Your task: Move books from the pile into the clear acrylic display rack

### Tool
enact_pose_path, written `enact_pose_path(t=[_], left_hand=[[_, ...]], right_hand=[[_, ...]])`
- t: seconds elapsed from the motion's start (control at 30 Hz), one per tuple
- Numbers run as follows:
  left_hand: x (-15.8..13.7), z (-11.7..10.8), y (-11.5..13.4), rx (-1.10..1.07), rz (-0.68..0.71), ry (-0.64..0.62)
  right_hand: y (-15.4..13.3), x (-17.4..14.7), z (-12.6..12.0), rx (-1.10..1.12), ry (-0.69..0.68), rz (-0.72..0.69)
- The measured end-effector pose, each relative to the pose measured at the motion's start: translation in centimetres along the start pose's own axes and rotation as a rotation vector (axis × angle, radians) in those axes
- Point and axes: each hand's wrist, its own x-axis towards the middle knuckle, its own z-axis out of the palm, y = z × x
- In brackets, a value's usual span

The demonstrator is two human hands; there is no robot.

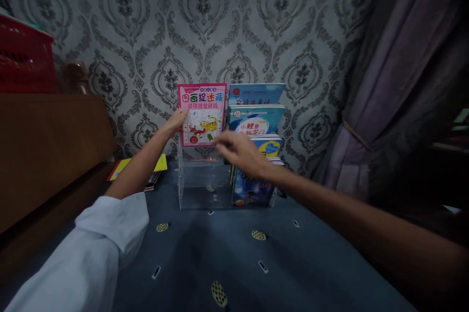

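Note:
My left hand (176, 120) is closed on the left edge of a pink picture book (203, 119), its thumb on the cover. The book stands upright at the back left of a clear acrylic stepped rack (198, 170). My right hand (240, 151) is in front of the book's lower right corner, fingers bent together and slightly blurred; whether they grip that corner I cannot tell. Behind and below the right hand, the rack's right side holds a blue storybook (256, 92), a teal storybook (271, 115), a blue-and-yellow book (273, 148) and a dark blue book (252, 190).
Several books, with a yellow one (161, 163) on top, lie left of the rack on a dark patterned cloth (190, 258). A wooden cabinet (47, 151) with a red basket (27, 58) stands at left. A tied curtain (366, 107) hangs at right, before patterned wallpaper (234, 19).

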Motion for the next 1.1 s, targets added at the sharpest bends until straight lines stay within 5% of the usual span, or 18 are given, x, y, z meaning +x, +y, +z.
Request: enact_pose_path(t=[0.2,0.43,0.67,1.1], left_hand=[[-2.1,-0.2,1.1,0.156,-0.13,-0.035],[-3.2,0.2,1.3,0.21,-0.178,-0.023],[-3.4,0.4,1.2,0.216,-0.192,-0.017],[-4.2,0.6,1.4,0.209,-0.184,-0.006]], right_hand=[[-0.7,-9.7,5.8,0.091,-0.616,-0.137],[-1.1,-15.5,9.6,0.221,-0.75,0.114],[-0.1,-18.4,13.2,0.314,-0.57,0.211],[-0.1,-19.5,14.8,0.447,-0.381,0.383]])
